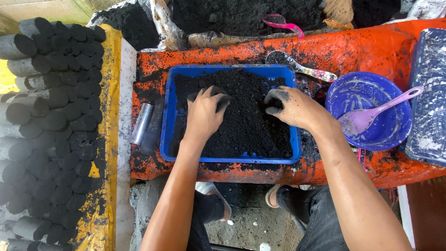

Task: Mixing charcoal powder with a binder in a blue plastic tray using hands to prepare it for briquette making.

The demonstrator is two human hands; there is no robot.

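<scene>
Black powder (241, 125) fills the blue tray (168, 116) that I see straight below me, and both of my hands are sunk into its upper half. My left hand (203, 114) lies palm-down near the middle of the tray, its fingers curled and dug into the powder, clenched round a small clump of it; the fingertips are coated black. My right hand (293, 108) sits toward the tray's right wall, fingers bent like a claw and pressing into the same heap, blackened at the tips. Whether it has truly closed on a handful I cannot tell, since the fingertips are buried. The two hands are near each other but apart, with a ridge of loose powder between them.

The tray rests on an orange, soot-stained bench (362, 51). Just left of the tray lies a short metal tube (141, 123) beside a darker one. To the right of my right forearm stands a blue bowl (395, 135) with a lilac spoon (378, 113) leaning in it. Above the tray's far right corner a dirty scoop (297, 67) lies on the bench. Far left, black cylinders (51, 125) are stacked on a yellow sheet.
</scene>
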